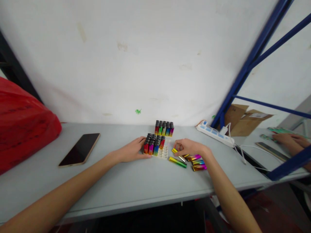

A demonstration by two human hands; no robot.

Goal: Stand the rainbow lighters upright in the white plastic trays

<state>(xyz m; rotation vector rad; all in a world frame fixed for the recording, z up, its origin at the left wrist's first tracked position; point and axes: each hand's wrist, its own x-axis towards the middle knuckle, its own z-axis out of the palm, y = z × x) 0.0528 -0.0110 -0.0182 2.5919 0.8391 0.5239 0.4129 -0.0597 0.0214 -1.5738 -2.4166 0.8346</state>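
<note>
A white tray with round holes (163, 153) lies mid-table, its left part filled with upright lighters (151, 148) in red, purple and blue with black tops. Around the left side of this tray curls my left hand (131, 150), thumb along the front and fingers behind. My right hand (189, 147) is just right of the tray, fingers bent and closed on a yellow and silver lighter (181, 158); the fingertips are partly hidden. Close by lies a yellow-green lighter (178, 162). Several more shiny lighters (199, 164) lie in a loose pile beneath and beside my right wrist.
Behind the tray stands a block of upright lighters (164, 128) near the wall. A phone (80, 149) and a red bag (26, 123) are at the left. At the right are a power strip (215, 134), a blue frame (243, 77), a cardboard box (245, 120) and another person's hands (289, 139).
</note>
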